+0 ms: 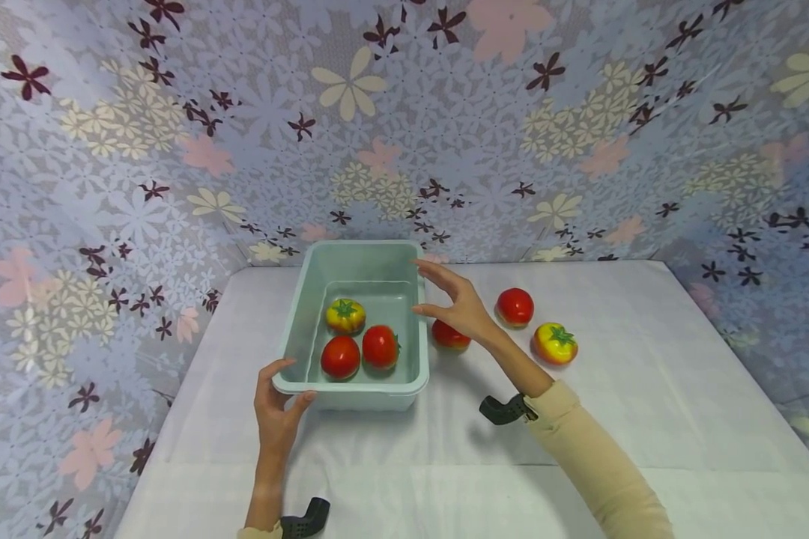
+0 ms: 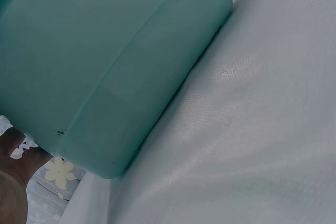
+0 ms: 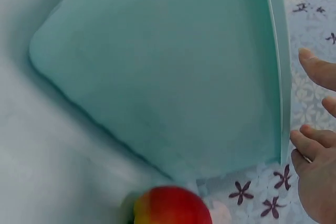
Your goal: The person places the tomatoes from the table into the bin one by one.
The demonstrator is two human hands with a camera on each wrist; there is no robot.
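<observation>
A pale green plastic tub stands on the cloth, left of centre in the head view. Inside it lie two red tomatoes and a yellow-red tomato with a green leafy top. My left hand holds the tub's near left corner, fingers over the rim and thumb at the front edge. At the right rim is my right hand, its thumb and fingers spread apart and the fingertips right at the edge. Below that hand, a red tomato is partly hidden beside the tub's wall.
Right of the right hand, a red tomato and a yellow-red tomato lie on the white cloth. A flowered curtain rises behind the table and along both sides. Each wrist bears a black camera mount.
</observation>
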